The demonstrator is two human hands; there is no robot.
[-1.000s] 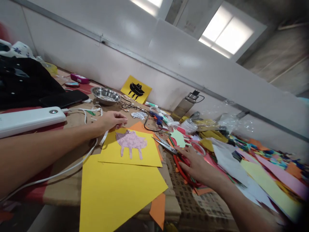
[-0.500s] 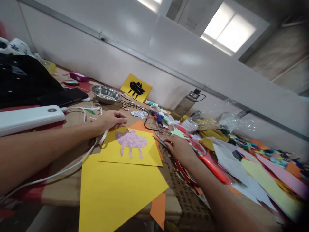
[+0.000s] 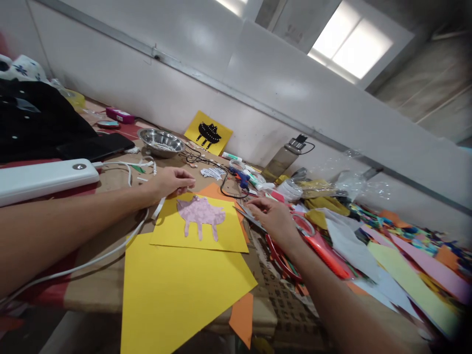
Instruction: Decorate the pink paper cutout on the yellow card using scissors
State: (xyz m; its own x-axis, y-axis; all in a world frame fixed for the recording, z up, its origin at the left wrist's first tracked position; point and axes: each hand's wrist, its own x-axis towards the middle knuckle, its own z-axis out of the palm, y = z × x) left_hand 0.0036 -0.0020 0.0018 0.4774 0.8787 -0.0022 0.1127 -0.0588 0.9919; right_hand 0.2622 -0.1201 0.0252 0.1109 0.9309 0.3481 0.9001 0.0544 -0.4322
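Open to pass low from the front, over the yellow sheet [image 3: 180, 295] and the yellow card [image 3: 164, 233]. Open as well above the pink cut-out [image 3: 201, 214], between the left grip [image 3: 167, 183] and the right grip [image 3: 276, 220]. Tight to the right, with scissors [image 3: 250, 220] just beside the right grip and a red-handled tool [image 3: 328, 253] beyond. Hemmed in leftward by the left forearm [image 3: 84, 211] and white power bank [image 3: 47, 181]. Obstructed farther back by a steel bowl [image 3: 158, 152], blue glue gun [image 3: 242, 180], leaning bottle [image 3: 283, 160] and wall [image 3: 177, 29].
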